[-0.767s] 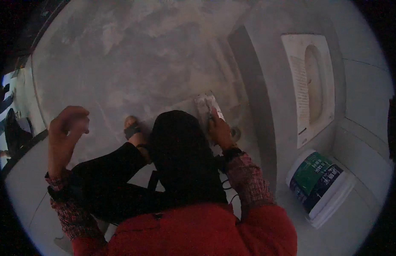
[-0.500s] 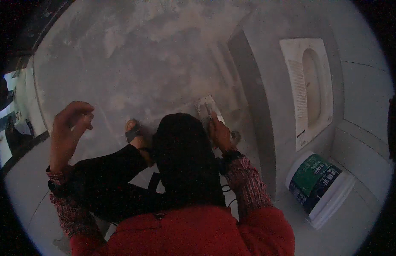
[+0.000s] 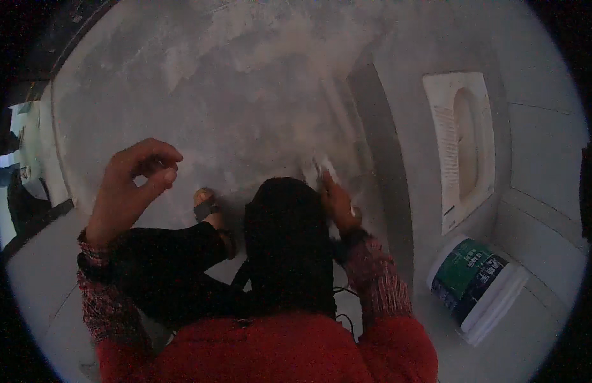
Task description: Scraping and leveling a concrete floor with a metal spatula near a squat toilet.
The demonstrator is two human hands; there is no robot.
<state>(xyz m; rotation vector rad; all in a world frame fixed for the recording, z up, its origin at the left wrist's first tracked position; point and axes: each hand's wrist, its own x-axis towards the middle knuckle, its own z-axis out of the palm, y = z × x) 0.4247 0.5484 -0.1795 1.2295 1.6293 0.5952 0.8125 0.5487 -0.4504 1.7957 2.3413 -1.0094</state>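
My right hand [image 3: 339, 204] is closed around a plastering trowel [image 3: 329, 170], low over the grey smeared floor [image 3: 213, 121] and just right of my knee. The trowel is blurred, and its lower part is hidden behind my hand and knee. On the other side, my left hand [image 3: 131, 185] hangs in the air above my bent leg. Its fingers curl loosely, with a gap between thumb and fingertips and nothing held.
A raised grey step [image 3: 385, 140] runs along the right, with a white squat toilet [image 3: 444, 159] set into it. A white bucket [image 3: 465, 277] with a green and dark label stands at the lower right. My sandalled foot [image 3: 208, 207] rests on the floor.
My left hand has moved right and slightly up. My right hand has shifted a little right with the trowel, now blurred. The view has shifted slightly.
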